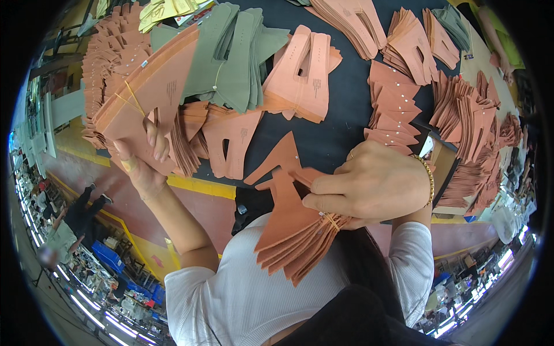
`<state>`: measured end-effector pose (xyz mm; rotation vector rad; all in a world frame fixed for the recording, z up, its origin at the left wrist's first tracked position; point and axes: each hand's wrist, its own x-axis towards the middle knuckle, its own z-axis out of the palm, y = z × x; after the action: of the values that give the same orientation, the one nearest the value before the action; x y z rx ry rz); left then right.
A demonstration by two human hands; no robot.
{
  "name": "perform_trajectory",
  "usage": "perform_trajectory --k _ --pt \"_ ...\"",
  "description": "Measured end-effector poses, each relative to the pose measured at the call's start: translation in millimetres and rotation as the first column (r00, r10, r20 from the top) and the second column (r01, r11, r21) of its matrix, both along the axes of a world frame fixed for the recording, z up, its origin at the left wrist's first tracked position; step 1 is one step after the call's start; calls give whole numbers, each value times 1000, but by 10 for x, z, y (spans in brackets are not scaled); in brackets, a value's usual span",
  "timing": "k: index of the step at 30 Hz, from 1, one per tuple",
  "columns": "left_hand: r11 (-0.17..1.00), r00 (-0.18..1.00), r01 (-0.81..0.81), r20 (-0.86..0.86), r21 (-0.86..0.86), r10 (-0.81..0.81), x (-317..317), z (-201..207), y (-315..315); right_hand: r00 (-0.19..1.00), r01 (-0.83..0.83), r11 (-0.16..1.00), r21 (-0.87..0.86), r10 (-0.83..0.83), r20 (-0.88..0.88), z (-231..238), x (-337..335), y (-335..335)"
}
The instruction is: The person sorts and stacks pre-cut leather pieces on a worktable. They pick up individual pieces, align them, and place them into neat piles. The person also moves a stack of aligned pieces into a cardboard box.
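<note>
Over on the left, the left hand (144, 158) grips a rubber-banded stack of tan leather-like cut pieces (147, 92), fingers curled round its lower edge at the table (340, 109) rim. Next, olive-green pieces (231, 57), flat and matte. On the right, the right hand (369, 184) is closed on a fanned bundle (294, 230) held against the body. That fan looks loose: its thin, smooth sheets could slide out if the grip eases. Salmon stacks (404, 98) crowd beyond.
</note>
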<state>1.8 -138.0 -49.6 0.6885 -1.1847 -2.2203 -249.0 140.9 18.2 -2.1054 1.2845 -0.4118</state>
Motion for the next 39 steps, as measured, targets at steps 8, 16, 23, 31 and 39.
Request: perform_trajectory --k 8,16,23,31,39 --pt "998 999 35 36 58 -37 -266 -64 29 813 322 910 263 -408 415 -1019 -898 -365" --pt "986 987 51 140 161 -74 -365 -16 223 812 516 781 353 -577 91 -1773 -1319 -783" --pt "965 982 174 40 194 -185 -423 19 481 592 757 601 -257 -797 -121 -1490 -983 -709" --pt "928 925 299 307 -222 -224 -406 39 1125 177 966 257 11 -692 700 -768 606 -323" --pt "206 864 489 503 -847 19 -109 -46 1875 -189 861 303 409 -555 810 -762 1495 -17"
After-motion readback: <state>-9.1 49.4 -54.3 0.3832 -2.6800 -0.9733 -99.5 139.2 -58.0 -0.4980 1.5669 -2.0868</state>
